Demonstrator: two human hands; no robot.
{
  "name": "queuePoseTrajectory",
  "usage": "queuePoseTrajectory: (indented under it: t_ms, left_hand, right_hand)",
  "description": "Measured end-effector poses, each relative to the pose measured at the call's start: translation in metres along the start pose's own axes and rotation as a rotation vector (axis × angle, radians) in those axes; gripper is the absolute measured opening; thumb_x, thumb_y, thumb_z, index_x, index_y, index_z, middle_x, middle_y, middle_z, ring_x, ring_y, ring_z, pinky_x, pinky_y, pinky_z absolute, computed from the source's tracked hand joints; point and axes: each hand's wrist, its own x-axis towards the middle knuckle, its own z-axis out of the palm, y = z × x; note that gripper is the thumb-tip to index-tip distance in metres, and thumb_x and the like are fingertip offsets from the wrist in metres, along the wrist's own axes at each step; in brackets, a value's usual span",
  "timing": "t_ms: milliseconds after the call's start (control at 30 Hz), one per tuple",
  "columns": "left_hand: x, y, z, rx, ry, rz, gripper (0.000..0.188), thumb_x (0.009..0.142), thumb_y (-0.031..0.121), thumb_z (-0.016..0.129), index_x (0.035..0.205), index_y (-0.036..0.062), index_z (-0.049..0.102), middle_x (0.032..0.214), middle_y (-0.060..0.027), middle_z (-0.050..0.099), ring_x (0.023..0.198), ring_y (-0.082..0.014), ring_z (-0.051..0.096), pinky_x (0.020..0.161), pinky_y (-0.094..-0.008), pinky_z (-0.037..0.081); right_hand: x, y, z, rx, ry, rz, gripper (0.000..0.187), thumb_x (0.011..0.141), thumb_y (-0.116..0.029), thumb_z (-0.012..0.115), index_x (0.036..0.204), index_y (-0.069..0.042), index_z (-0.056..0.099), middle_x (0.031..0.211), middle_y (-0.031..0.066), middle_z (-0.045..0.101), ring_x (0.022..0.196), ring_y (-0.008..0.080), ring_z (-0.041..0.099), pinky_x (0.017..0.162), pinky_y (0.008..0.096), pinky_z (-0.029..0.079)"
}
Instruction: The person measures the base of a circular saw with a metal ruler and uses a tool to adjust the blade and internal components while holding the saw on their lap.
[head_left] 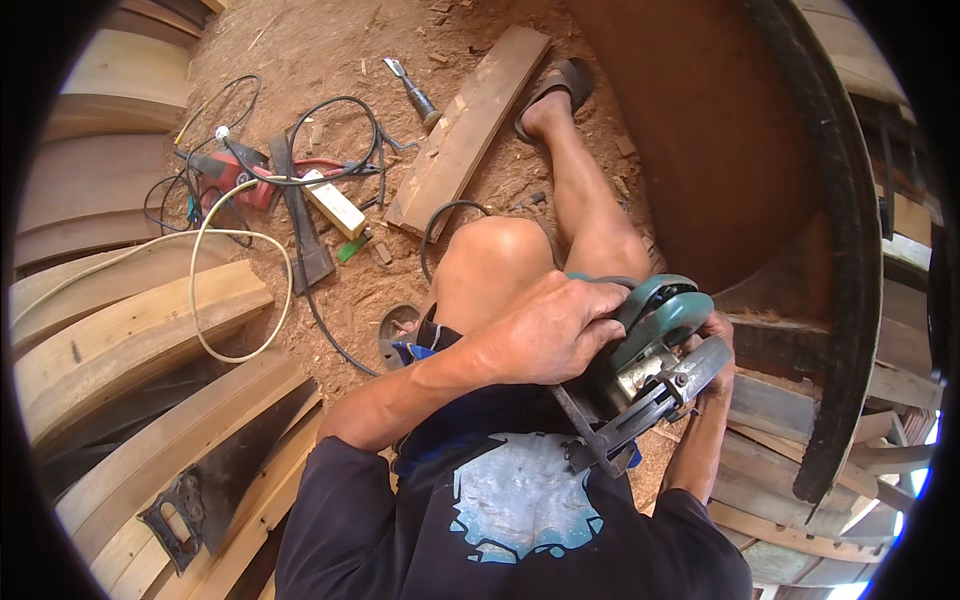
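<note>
A green and metal circular saw (650, 350) is tilted above my lap, its flat base plate (600, 430) turned toward my shirt. My left hand (565, 330) is closed on the saw's near left side, thumb and fingers bent against the green housing. On the other side, my right hand (718, 345) wraps round the saw, with most of its fingers hidden behind the housing and the round guard (705, 362). The saw's underside and blade cannot be made out clearly.
A plank (468, 130) lies on the shavings-strewn ground. Left of it are a red power tool (228, 178), a white power strip (335, 207) and looped cables (290, 240). Curved timbers (140, 330) and a handsaw (175, 525) are stacked left. A large curved panel (720, 140) rises right.
</note>
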Motion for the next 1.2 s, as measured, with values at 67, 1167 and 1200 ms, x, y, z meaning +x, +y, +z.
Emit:
queuePoseTrajectory:
  t_ms: [67,1167,1200]
  left_hand:
    - [-0.002,-0.002,0.002,-0.062,0.021,-0.033,0.011,0.096,0.003,0.071,0.104,-0.0029,0.067,0.096,-0.0242,0.068,0.09,-0.049,0.067,0.075,-0.0504,0.052]
    - [-0.046,-0.035,-0.011,-0.195,-0.046,-0.092,0.032,0.1,0.012,0.07,0.129,-0.0016,0.067,0.113,-0.0133,0.073,0.106,-0.022,0.068,0.097,-0.0382,0.053]
    - [-0.053,-0.037,-0.012,-0.205,-0.001,-0.089,0.025,0.1,0.009,0.07,0.123,-0.0019,0.067,0.101,-0.0086,0.07,0.095,-0.0171,0.067,0.088,-0.0347,0.054]
  right_hand:
    - [0.0,-0.009,0.005,-0.059,-0.045,-0.017,0.055,0.084,-0.037,0.094,0.12,0.0,0.074,0.111,0.0065,0.078,0.096,0.0145,0.074,0.084,0.0301,0.06]
    - [-0.016,0.006,0.001,0.051,-0.056,0.108,0.038,0.081,-0.007,0.079,0.118,0.002,0.075,0.107,0.0052,0.076,0.098,0.0152,0.072,0.091,0.033,0.059]
    - [-0.021,0.0,0.002,0.06,-0.025,0.104,0.038,0.081,-0.007,0.079,0.118,0.002,0.075,0.107,0.0052,0.076,0.098,0.0152,0.072,0.091,0.033,0.059]
